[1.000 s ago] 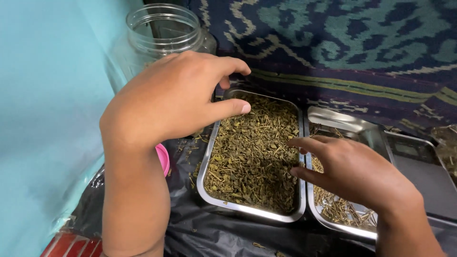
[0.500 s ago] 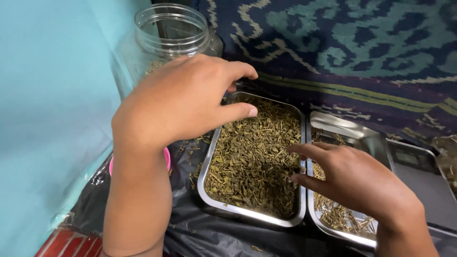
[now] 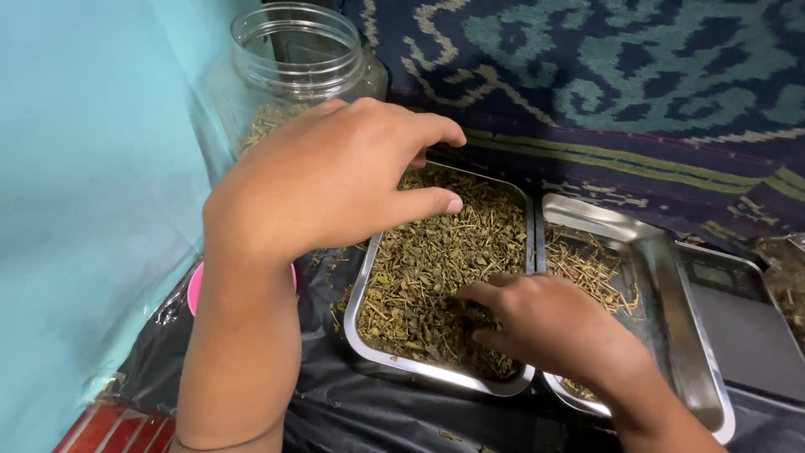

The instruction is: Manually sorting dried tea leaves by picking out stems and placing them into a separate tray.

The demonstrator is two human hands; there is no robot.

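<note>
Steel trays, two of them, lie side by side on black plastic sheet (image 3: 394, 411). The left tray (image 3: 369, 277) is full of dried green herbs (image 3: 428, 268); the right tray (image 3: 671, 294) holds only a thin scatter of pale stems (image 3: 591, 268), with much bare metal showing. One clear plastic jar (image 3: 293, 59), lid off, stands behind the left tray with some herb at its bottom. A pink lid (image 3: 197, 285) peeks out under the left forearm. The left hand (image 3: 335, 176) hovers over the left tray's far corner, fingers curled loosely, gripping nothing visible. The right hand (image 3: 545, 323) rests fingers-down in the herbs at the near right of the left tray; whether it pinches anything cannot be told.
</note>
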